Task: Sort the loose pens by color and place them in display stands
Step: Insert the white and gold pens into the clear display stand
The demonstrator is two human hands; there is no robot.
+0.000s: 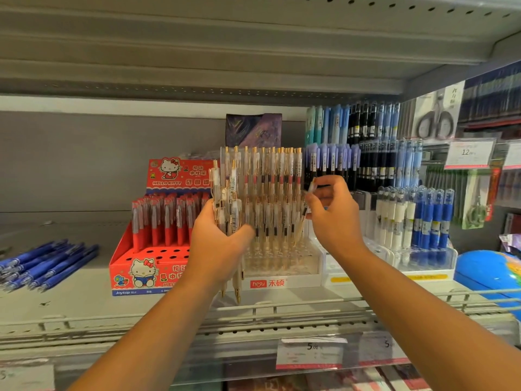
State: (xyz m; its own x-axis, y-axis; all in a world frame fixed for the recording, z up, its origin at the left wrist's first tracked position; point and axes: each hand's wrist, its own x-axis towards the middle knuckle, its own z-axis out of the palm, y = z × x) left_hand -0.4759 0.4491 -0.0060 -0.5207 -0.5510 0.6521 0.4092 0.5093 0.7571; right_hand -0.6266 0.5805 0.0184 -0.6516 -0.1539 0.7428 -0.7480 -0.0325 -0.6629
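Presently, we find the sorting part done. The clear acrylic tiered stand with a white, red-labelled base (282, 282) carries rows of translucent cream pens with gold clips (270, 176) on its back and middle tiers. Holes in the front tiers look unfilled, though the clear plastic makes a count unreliable.

The left hand (217, 244) is wrapped round a bundle of matching cream, gold-clipped pens (229, 198), held upright just in front of the stand's left side, with gold tips projecting below the palm. The right hand (334, 214) pinches a single cream pen (301, 224) between thumb and fingertips, its tip angled down toward the stand's right edge. We cannot tell whether the tip has entered a hole. The hands are apart, with the filled rows between them.

We judge this colour group well advanced but unfinished, as the bundle is yet to be seated. A heap of loose dark blue pens (48, 263) lies flat on the grey metal shelf (70, 306) at far left, in no stand. The red cardboard cartoon-cat display box (146, 268) nearby holds red-barrelled pens at its back and shows open holes in front.

The pens in hand are slim and translucent, with barcode stickers on the barrels. Some in the stand show dark or pink bands mid-barrel.
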